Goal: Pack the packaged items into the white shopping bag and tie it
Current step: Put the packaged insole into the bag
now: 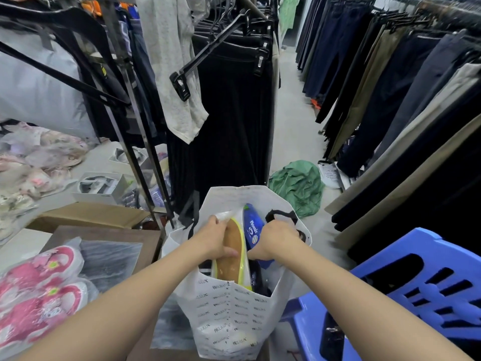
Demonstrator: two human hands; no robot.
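Observation:
The white shopping bag (229, 316), printed with small black logos, stands open in front of me with black handles. A packaged brown insole with a yellow edge (231, 267) sticks up out of its mouth. My left hand (214, 239) grips the top of this package. Beside it stands a blue packaged item (252, 229) marked Phoenix. My right hand (274, 238) is closed around the blue package and the bag's right rim near a black handle (282, 214). Dark items lie deeper in the bag, mostly hidden.
Packaged pink children's shoes (39, 290) lie at the left on cardboard boxes (104, 238). A blue plastic stool (421, 290) stands to the right. Clothing racks with dark trousers (390, 100) line both sides of the aisle. A green garment (299, 186) lies on the floor.

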